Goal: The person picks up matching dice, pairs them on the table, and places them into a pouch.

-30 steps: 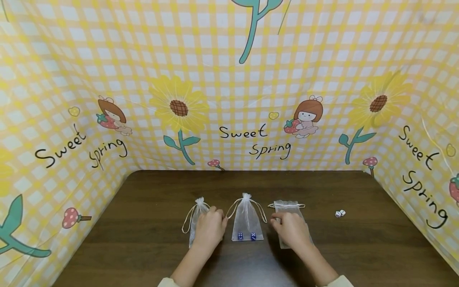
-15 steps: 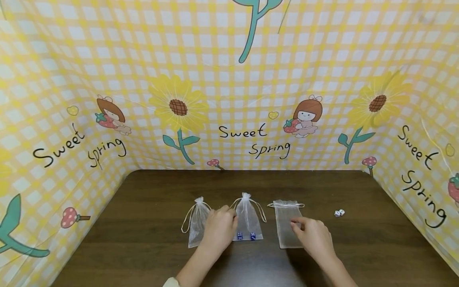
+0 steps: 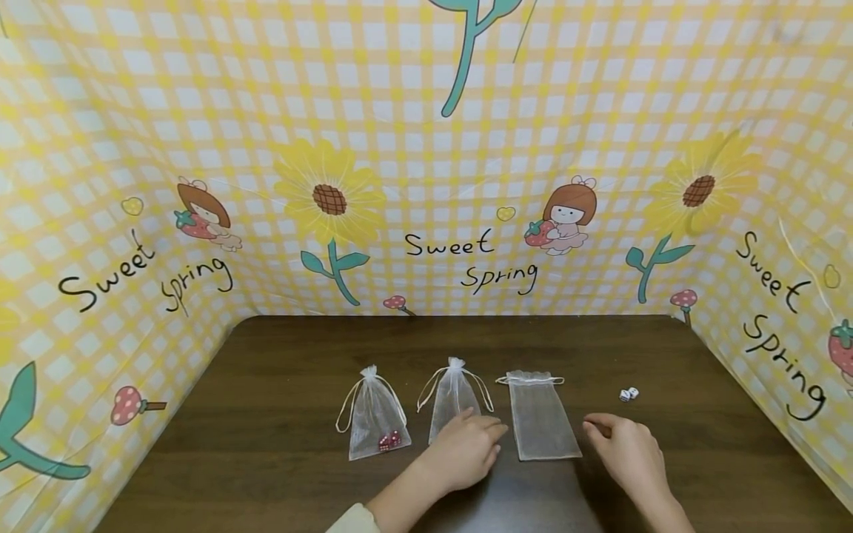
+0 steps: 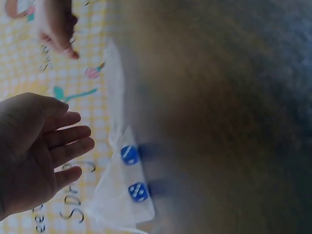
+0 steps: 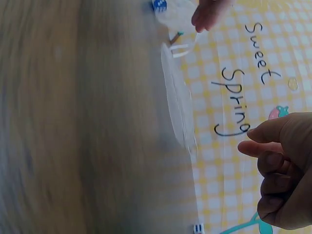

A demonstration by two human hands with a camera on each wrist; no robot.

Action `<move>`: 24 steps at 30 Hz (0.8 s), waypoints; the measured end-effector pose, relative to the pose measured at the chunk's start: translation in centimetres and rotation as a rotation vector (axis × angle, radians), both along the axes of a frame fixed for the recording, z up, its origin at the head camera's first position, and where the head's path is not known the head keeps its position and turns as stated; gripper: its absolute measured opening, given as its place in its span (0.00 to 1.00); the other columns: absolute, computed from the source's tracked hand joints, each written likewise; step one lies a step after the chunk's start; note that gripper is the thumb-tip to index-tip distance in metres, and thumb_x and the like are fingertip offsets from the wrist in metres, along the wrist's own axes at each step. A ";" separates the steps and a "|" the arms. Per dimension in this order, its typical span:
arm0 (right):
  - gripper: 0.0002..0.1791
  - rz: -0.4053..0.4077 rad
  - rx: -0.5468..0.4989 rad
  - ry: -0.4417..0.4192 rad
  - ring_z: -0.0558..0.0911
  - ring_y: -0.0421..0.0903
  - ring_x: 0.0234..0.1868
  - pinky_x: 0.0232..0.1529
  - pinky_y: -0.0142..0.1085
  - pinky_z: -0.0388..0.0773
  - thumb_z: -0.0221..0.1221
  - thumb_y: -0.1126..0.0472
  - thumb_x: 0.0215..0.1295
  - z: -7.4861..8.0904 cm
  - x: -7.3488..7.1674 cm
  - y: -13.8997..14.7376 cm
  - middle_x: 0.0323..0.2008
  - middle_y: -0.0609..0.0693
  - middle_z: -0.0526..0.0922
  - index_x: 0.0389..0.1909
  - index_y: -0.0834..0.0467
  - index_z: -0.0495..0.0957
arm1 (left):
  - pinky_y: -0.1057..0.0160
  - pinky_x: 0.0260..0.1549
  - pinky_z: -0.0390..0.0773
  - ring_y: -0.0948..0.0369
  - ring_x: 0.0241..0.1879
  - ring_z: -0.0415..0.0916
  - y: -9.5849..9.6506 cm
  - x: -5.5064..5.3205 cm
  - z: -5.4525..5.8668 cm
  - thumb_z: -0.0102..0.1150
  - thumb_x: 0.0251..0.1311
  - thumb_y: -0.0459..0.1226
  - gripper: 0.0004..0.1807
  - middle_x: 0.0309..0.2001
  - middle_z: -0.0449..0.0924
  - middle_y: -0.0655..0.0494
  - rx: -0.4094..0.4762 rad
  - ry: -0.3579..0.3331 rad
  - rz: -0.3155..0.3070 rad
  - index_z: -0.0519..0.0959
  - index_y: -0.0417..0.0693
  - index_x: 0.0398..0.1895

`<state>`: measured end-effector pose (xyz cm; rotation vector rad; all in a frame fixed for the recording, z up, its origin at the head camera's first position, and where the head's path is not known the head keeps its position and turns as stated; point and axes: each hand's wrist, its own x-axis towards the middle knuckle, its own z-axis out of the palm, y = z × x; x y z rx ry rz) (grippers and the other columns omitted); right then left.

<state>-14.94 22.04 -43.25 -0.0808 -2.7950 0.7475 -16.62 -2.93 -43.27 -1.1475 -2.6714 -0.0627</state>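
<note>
My left hand [image 3: 466,448] is over the lower part of the middle white organza drawstring bag [image 3: 456,389], its fingers loosely bent and holding nothing. Two blue dice [image 4: 138,192] show inside that bag in the left wrist view; the hand hides them in the head view. To the right lies a flat organza bag [image 3: 543,418] with its top spread wide. My right hand [image 3: 626,455] is between this flat bag and two white dice [image 3: 629,394], thumb and index finger apart, the other fingers curled, nothing in its grasp.
At the left a cinched organza bag [image 3: 369,411] has red dice [image 3: 389,441] in its bottom corner. All of these lie on a dark wooden table [image 3: 293,348]. A yellow checked cloth [image 3: 440,170] hangs behind the table and along both sides.
My left hand has moved right, from the left bag to the middle one, uncovering the red dice. My right hand has moved right, off the flat bag and toward the white dice.
</note>
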 end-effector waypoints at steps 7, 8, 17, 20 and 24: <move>0.13 -0.007 -0.002 -0.038 0.80 0.61 0.33 0.20 0.48 0.72 0.59 0.57 0.59 0.1 -0.1 1.4 0.32 0.53 0.84 0.42 0.58 0.83 | 0.57 0.58 0.64 0.66 0.60 0.64 1.7 0.2 -0.9 0.51 0.63 0.45 0.21 0.60 0.70 0.60 -0.138 -0.100 -0.031 0.73 0.52 0.59; 0.13 -0.009 -0.002 -0.044 0.80 0.62 0.33 0.20 0.48 0.72 0.59 0.57 0.59 0.1 -0.1 1.5 0.33 0.54 0.84 0.42 0.58 0.83 | 0.57 0.58 0.64 0.66 0.60 0.63 1.9 0.2 -0.9 0.51 0.63 0.45 0.21 0.60 0.69 0.61 -0.152 -0.108 -0.033 0.73 0.53 0.59; 0.14 -0.014 0.012 -0.054 0.80 0.61 0.32 0.19 0.46 0.71 0.58 0.56 0.60 0.0 -0.3 2.0 0.33 0.54 0.84 0.42 0.59 0.82 | 0.58 0.60 0.59 0.70 0.64 0.56 3.3 0.4 -1.4 0.50 0.63 0.48 0.24 0.64 0.63 0.65 -0.236 -0.193 -0.002 0.69 0.59 0.63; 0.14 -0.014 0.013 -0.053 0.80 0.61 0.31 0.18 0.46 0.71 0.58 0.56 0.60 -0.1 -0.4 2.1 0.33 0.55 0.84 0.42 0.59 0.82 | 0.58 0.60 0.59 0.70 0.63 0.56 3.5 0.3 -1.7 0.50 0.62 0.47 0.24 0.64 0.63 0.66 -0.251 -0.192 0.019 0.69 0.60 0.63; 0.14 -0.023 0.009 -0.066 0.80 0.61 0.31 0.18 0.47 0.71 0.57 0.55 0.60 0.0 -0.5 2.4 0.34 0.56 0.84 0.43 0.58 0.82 | 0.58 0.60 0.59 0.71 0.63 0.57 3.6 0.1 -2.0 0.51 0.61 0.46 0.24 0.63 0.64 0.66 -0.273 -0.196 0.038 0.69 0.61 0.62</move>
